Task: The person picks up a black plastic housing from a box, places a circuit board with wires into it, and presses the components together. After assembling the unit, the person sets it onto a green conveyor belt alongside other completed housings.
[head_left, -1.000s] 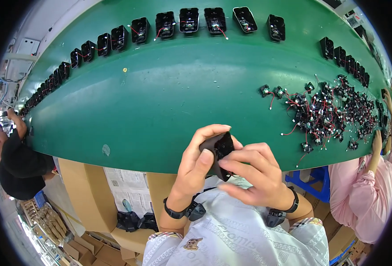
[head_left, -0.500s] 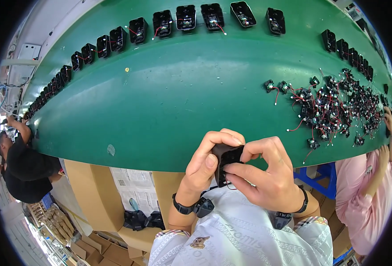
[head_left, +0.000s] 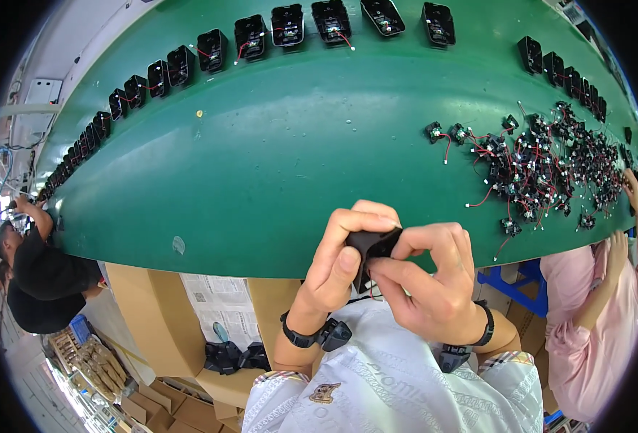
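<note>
Over the near edge of the green table [head_left: 261, 180]: black housing [head_left: 372, 244], clamped by its outer walls between fingers and thumb of the left hand [head_left: 333, 260]; right hand [head_left: 438, 283] drawn close, fingertips against the open side, exact grip impossible to tell. Since half a second earlier, housing tipped further, with more end wall and less cavity in sight; red wire [head_left: 374, 293] still dangling beneath; row [head_left: 288, 25] and pile [head_left: 535, 162] unchanged in layout. Row of smooth, dark, box-shaped shells with rounded corners; pile of small angular modules with thin red leads [head_left: 481, 197] and white plugs [head_left: 468, 205]; glossy, faintly spotted tabletop; matte brown cardboard carton [head_left: 149, 303] below; white patterned shirt [head_left: 398, 375].
</note>
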A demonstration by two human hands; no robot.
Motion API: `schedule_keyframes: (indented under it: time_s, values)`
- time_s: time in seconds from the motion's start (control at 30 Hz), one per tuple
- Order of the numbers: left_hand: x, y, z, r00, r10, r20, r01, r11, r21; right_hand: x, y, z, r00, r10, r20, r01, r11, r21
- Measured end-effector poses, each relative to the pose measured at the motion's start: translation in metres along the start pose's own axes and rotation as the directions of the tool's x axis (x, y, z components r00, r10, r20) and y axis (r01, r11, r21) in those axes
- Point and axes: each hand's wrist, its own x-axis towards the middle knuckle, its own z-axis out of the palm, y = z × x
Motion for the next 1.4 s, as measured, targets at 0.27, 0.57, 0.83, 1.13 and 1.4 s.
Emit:
schedule_keyframes:
  time_s: [0.27, 0.57, 0.83, 1.13, 1.4]
  values:
    - [0.014, 0.002, 0.002, 0.891, -0.277, -0.361, 0.252, 0.961, -0.115, 0.002, 0.032, -0.012, 0.941, 0.144, 0.308, -0.255, 0.898, 0.360]
    - [0.025, -0.003, 0.017, 0.872, -0.195, -0.450, 0.191, 0.980, -0.055, -0.019, 0.036, 0.004, 0.920, 0.290, 0.263, -0.391, 0.714, 0.581]
    - [0.022, 0.009, 0.009, 0.939, 0.041, -0.341, 0.186, 0.773, 0.606, -0.013, 0.039, 0.001, 0.699, 0.388, 0.601, -0.665, 0.041, 0.746]
    - [0.025, 0.022, 0.003, 0.972, -0.007, -0.236, 0.159, 0.759, 0.632, -0.017, 0.043, -0.009, 0.568, 0.226, 0.791, -0.651, -0.464, 0.601]
    - [0.019, 0.002, -0.002, 0.990, 0.045, -0.132, 0.001, 0.943, 0.332, -0.010, 0.038, -0.009, 0.845, 0.274, 0.460, -0.535, 0.442, 0.720]
